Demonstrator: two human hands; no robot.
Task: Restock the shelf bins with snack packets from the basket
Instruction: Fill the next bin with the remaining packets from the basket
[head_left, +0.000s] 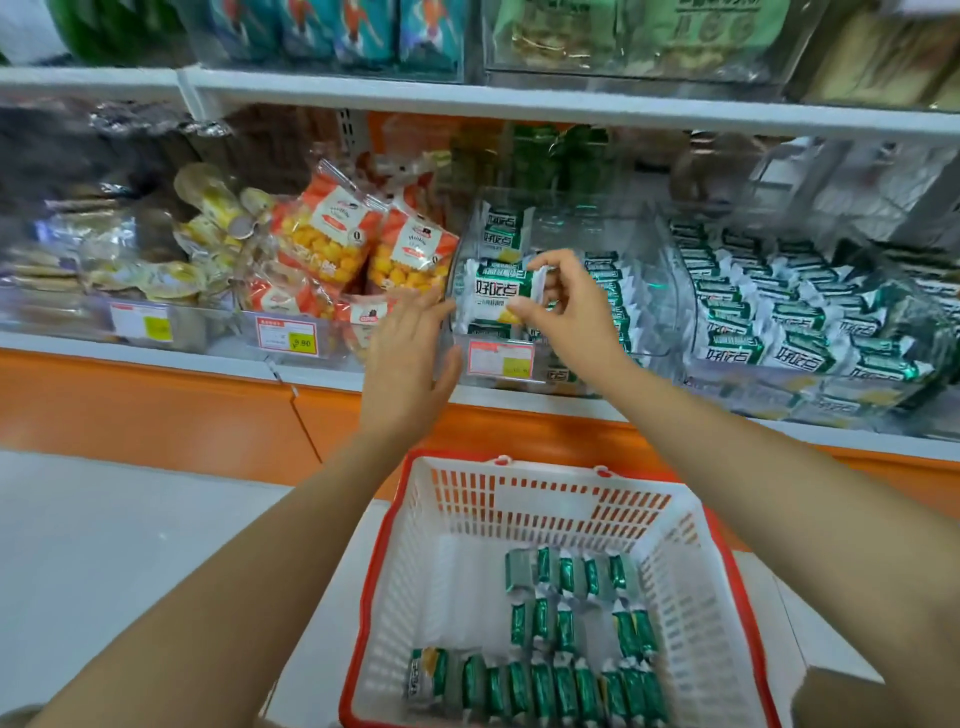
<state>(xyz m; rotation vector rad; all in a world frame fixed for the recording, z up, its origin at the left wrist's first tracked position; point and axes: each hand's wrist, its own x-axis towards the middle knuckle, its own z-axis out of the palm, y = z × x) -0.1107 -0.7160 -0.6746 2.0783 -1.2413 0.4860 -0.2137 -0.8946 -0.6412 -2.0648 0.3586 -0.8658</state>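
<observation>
- A white slotted plastic basket with a red-orange rim (675, 571) sits lowest in view, between the two forearms.
- Small green-and-silver snack packets (561, 680) stand on edge in rows along the basket's near side and right half.
- The left hand (410, 364) is spread flat with straight fingers, its tips at the left front corner of the bin; whether they touch it cannot be told.
- The right hand (566, 306) pinches the right end of one white-and-green snack packet with a yellow corner (493, 299) between thumb and fingers, holding it upright at the front of the bin.
- The hands are apart, with the held packet between them.
- That clear plastic shelf bin (649, 249) carries a pink-and-yellow price label (501, 358) on its front and a row of matching packets (608, 291) along its right side.
- A neighbouring clear bin (691, 332) to the right is packed with the same packets.
- Orange bags of yellow puffed balls (332, 234) lean just left of the bin.
- Teal bags (353, 31) stand on the shelf above.
</observation>
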